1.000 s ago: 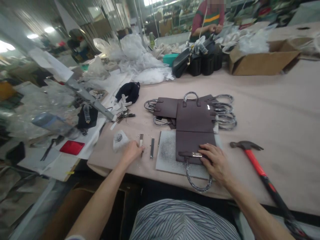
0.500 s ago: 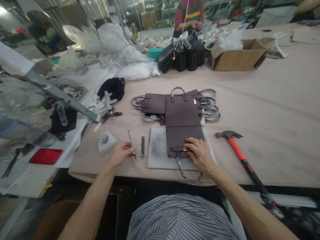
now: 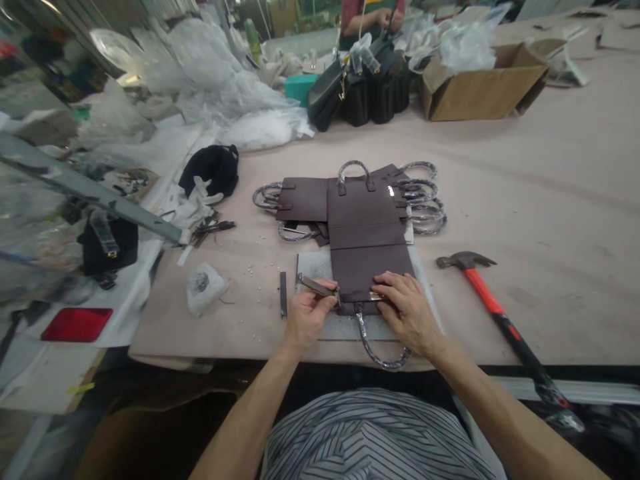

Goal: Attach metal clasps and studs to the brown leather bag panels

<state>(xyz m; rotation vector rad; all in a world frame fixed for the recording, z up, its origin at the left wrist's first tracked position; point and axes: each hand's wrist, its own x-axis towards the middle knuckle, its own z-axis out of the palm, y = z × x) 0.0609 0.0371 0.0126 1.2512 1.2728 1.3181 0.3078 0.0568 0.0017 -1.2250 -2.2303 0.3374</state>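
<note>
My left hand (image 3: 306, 319) is closed around a slim metal rod (image 3: 315, 285), its inner end at the left edge of the leather panel's near part. The dark brown leather bag panel (image 3: 367, 263) lies unfolded, its near end on a grey slab (image 3: 313, 263). My right hand (image 3: 407, 310) grips the panel's near end, with thumb and fingers at a small shiny metal fitting (image 3: 376, 297). A plastic-wrapped handle (image 3: 383, 362) loops from that end toward me. Left of the slab lies a dark flat metal bar (image 3: 283, 293).
A claw hammer (image 3: 483, 293) lies to the right. Behind the panel are more brown panels (image 3: 303, 199) with wrapped handles. A plastic bag of small parts (image 3: 204, 287) sits left. Farther back stand black bags (image 3: 357, 93), a cardboard box (image 3: 485, 87) and another person (image 3: 373, 20).
My left hand has moved right, bringing the metal rod from the bare table to the panel's left edge and tilting it flatter. My right hand stays at the fitting. The view has dipped slightly.
</note>
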